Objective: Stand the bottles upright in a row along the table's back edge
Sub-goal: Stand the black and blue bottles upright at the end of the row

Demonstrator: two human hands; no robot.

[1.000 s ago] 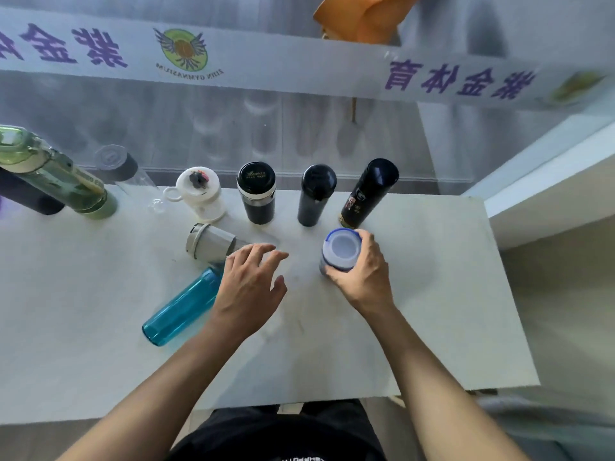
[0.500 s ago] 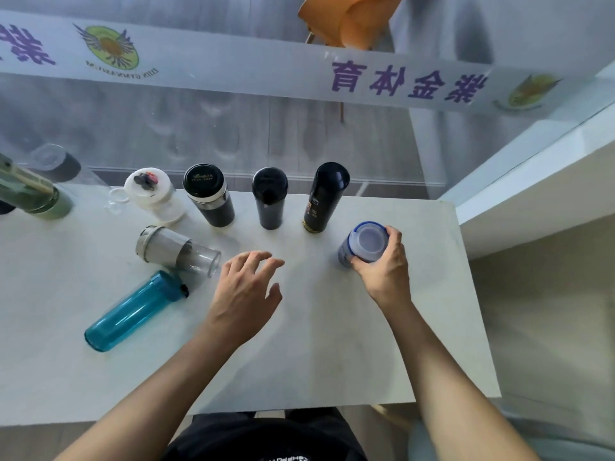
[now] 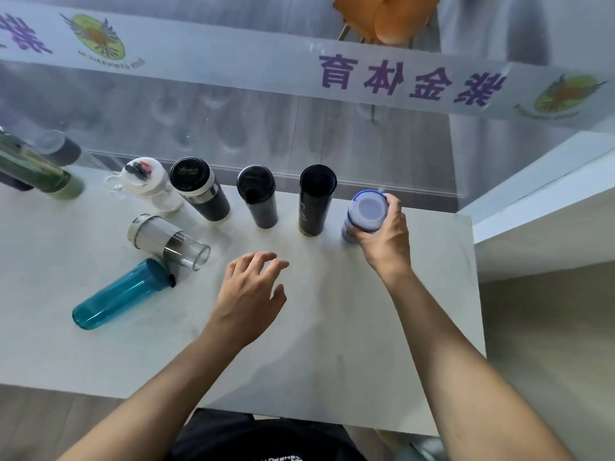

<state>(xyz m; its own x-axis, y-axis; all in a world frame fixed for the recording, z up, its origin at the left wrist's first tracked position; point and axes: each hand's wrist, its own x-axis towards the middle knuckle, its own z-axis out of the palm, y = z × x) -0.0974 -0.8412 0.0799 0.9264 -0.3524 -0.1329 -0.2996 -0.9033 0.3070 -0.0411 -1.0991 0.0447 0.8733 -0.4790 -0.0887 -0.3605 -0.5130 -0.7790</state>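
White table [image 3: 382, 361] is standing against a glass partition [image 3: 332, 138] carrying a banner with purple lettering [image 3: 409, 81]. Along the back edge, a white-lidded bottle [image 3: 148, 184], a black steel-banded flask [image 3: 199, 189], a dark flask [image 3: 258, 196] and a tall black bottle [image 3: 314, 199] are standing upright in a row. The right hand [image 3: 382, 234] is gripping a blue-rimmed bottle [image 3: 366, 211], upright at the row's right end, just beside the tall black bottle. The left hand [image 3: 248, 294] is hovering over the table, fingers spread, holding nothing. A clear bottle [image 3: 169, 242] and a teal bottle [image 3: 121, 294] are lying on their sides, touching. A green bottle [image 3: 36, 171] is showing at the far left.
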